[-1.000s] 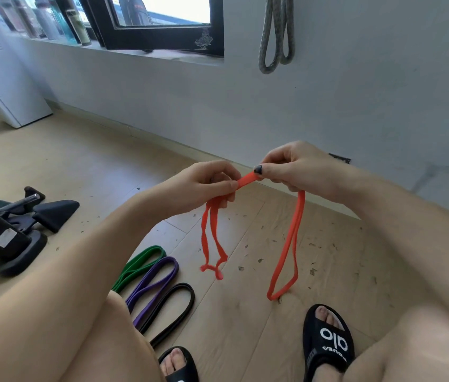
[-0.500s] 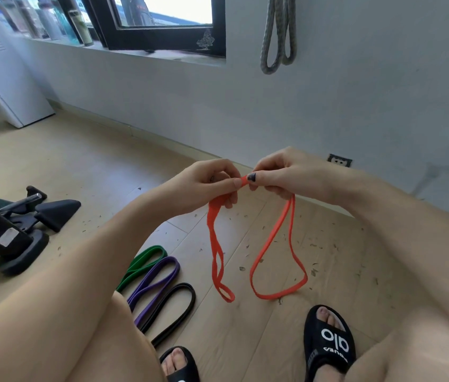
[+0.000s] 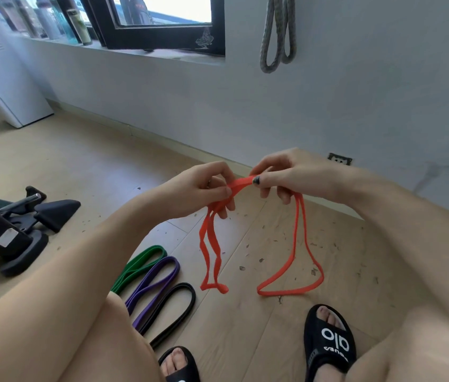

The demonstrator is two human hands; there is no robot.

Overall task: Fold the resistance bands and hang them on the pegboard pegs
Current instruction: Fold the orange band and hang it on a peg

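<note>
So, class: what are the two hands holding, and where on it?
Both the left hand and right hand pinch the orange resistance band at its gathered top; its loops hang below.

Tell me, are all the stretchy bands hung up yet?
Not yet. One grey band already hangs on the wall. Both hands, left hand and right hand, are folding the orange band. The green band, purple band and black band still lie on the floor.

Single head-worn view, forward and down, seemingly close above floor (image 3: 52,166).
</note>
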